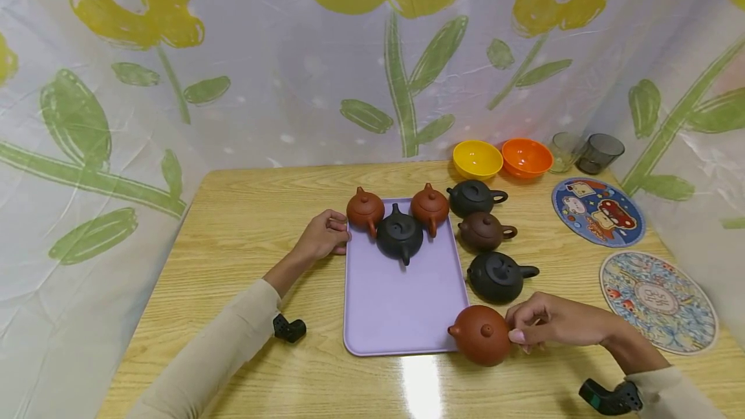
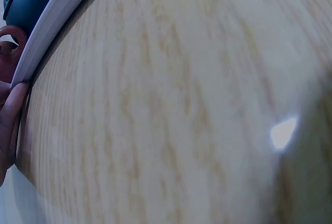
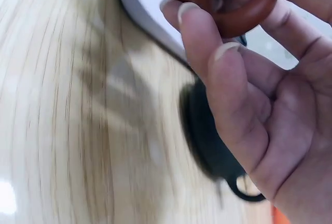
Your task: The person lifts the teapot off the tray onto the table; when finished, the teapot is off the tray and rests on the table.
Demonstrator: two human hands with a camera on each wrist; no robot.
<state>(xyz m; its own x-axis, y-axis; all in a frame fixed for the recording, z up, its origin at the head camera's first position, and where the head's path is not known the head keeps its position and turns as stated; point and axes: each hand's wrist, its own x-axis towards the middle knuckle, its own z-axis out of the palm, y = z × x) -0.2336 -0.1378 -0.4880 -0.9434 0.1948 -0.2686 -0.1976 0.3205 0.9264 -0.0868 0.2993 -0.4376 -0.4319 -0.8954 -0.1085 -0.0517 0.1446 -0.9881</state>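
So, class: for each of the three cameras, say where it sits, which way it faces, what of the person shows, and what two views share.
Head: worn on the head, looking forward and down at the table; both forearms and hands show.
Left wrist: low, skimming the wood beside the lilac tray; fingertips of the left hand touch it.
Right wrist: close on the right hand, its grip on the red-brown teapot by the handle.
Shared: tray edge and wood grain appear in both wrist views.

Enclosed tabletop station, screened by printed sheeting.
A light wood-grain table [image 1: 250,212] with a glossy finish fills the lower view; a bright overhead-light glare [image 1: 421,386] reflects near its front edge. White translucent plastic sheeting [image 1: 279,83] printed with yellow flowers and green leaves hangs behind and on both sides, wrinkled, meeting the table edges.
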